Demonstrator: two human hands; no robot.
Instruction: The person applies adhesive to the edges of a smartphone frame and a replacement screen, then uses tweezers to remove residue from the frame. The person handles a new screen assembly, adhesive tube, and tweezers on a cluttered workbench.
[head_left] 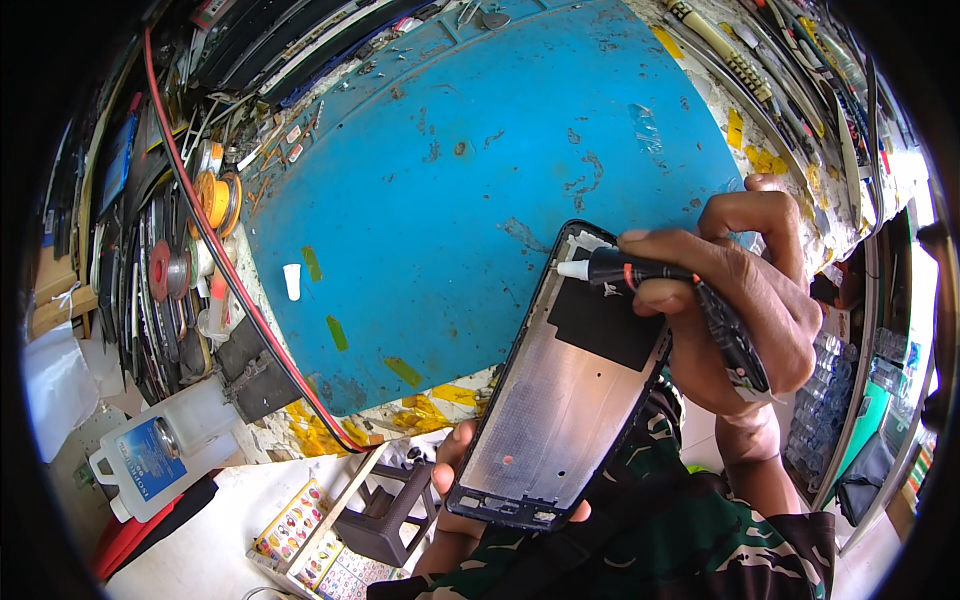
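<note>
My left hand [453, 458] grips the lower end of a phone frame [540, 415], with fingertips at its left side and bottom edge; the rest of that hand is hidden under it. The frame is tilted, its silvery metal inner face up, with a black sheet [600, 320] on the upper part. In my right hand [750, 285] is a black glue tube [735, 345], pinched between thumb and fingers. Its white nozzle [573, 269] points left at the frame's upper left border; whether it touches, I cannot tell. A small white cap [292, 282] lies on the blue mat [420, 200].
Yellow tape strips [403, 372] stick to the mat's near edge. A red and black cable [215, 245] crosses the left side, by wire spools [212, 200] and a white bottle [190, 425]. Tools [730, 50] crowd the far right. Below stands a brown stool [385, 520].
</note>
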